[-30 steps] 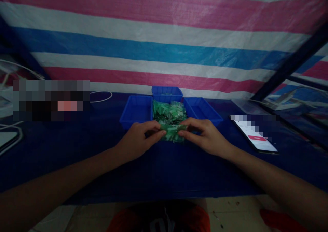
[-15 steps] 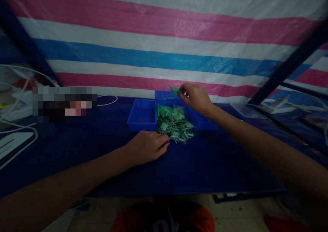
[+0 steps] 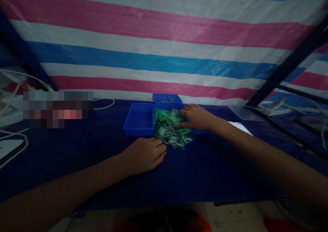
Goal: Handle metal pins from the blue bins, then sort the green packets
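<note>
A heap of small clear-green packets [image 3: 174, 131], with thin metal-looking pieces among them, lies on the blue table. My right hand [image 3: 196, 117] reaches over the heap's right side, thumb and fingers apart, with nothing visible between them. At the heap's near left edge my left hand [image 3: 145, 156] rests on the table, its fingers curled together; whatever they may hold is hidden. Behind the heap stands a blue bin [image 3: 157, 99] with some green packets in it. A second blue bin [image 3: 139, 119] sits left of the heap, and a third [image 3: 202, 132] is partly covered by my right hand.
A striped plastic sheet [image 3: 153, 47] hangs behind the table [image 3: 200, 180]. White cables [image 3: 106, 104] and a white device [image 3: 11, 148] are at the left. A white sheet [image 3: 241, 127] lies beyond my right forearm. Slanted metal posts [image 3: 284, 68] flank the table.
My right hand has come down from above the back bin to the heap, and the green packet it held has left its fingers. My left hand stays nearly in place. The view has shifted slightly.
</note>
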The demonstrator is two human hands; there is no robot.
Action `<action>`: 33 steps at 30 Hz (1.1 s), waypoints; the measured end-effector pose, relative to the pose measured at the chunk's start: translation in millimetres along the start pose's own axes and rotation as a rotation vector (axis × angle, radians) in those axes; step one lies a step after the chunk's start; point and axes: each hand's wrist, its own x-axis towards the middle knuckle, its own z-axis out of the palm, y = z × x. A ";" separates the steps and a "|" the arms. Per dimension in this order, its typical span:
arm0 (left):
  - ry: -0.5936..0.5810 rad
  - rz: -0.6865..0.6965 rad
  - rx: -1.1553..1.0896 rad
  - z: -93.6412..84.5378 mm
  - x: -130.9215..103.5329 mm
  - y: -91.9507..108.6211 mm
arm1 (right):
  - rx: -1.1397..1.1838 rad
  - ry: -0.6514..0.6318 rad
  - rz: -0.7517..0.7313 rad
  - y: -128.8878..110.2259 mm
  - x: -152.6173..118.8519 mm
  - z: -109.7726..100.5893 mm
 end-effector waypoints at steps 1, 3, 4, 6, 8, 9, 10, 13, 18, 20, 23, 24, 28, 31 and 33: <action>-0.004 -0.005 -0.006 -0.3 0.2 0.1 | 0.005 0.010 -0.004 -1.7 -0.6 0.6; -0.010 -0.011 -0.009 -0.9 0.2 0.3 | 0.030 0.044 0.008 -4.1 -0.2 -0.7; -0.011 -0.013 -0.011 -1.2 0.1 0.4 | 0.045 0.070 0.020 -4.9 -0.4 -2.8; -0.013 -0.022 -0.017 -1.6 -0.4 0.8 | 0.090 0.142 0.050 -6.6 -3.6 -9.7; -0.005 -0.038 -0.044 -1.9 -1.1 1.4 | 0.190 0.228 0.073 -11.6 -11.7 -18.0; 0.012 -0.049 -0.065 -2.0 -1.5 1.9 | 0.273 0.274 0.074 -16.3 -17.2 -21.6; 0.034 -0.062 -0.091 -2.1 -1.8 2.5 | 0.373 0.310 0.062 -22.6 -23.2 -24.2; 0.102 -0.104 -0.167 -1.6 -1.9 4.3 | 0.657 0.316 0.008 -48.6 -40.5 -23.8; 0.175 -0.155 -0.264 0.4 1.3 2.7 | 0.868 0.411 -0.080 -81.2 -57.2 -7.6; 0.217 -0.150 -0.285 0.7 2.6 0.6 | 0.888 0.384 -0.116 -83.4 -60.2 -3.5; 0.259 -0.096 -0.267 0.4 3.3 -1.0 | 0.851 0.315 -0.168 -79.6 -61.5 -1.4; 0.280 -0.074 -0.246 0.4 3.2 -0.8 | 0.831 0.302 -0.178 -77.5 -61.3 -1.4; 0.367 0.031 -0.123 1.1 2.0 2.0 | 0.771 0.246 -0.230 -71.0 -60.5 -2.6; 0.343 0.090 -0.064 1.1 1.0 2.9 | 0.755 0.180 -0.285 -71.3 -62.1 -4.9; 0.314 0.094 -0.059 -0.1 0.6 2.3 | 0.769 0.132 -0.293 -73.4 -64.1 -7.5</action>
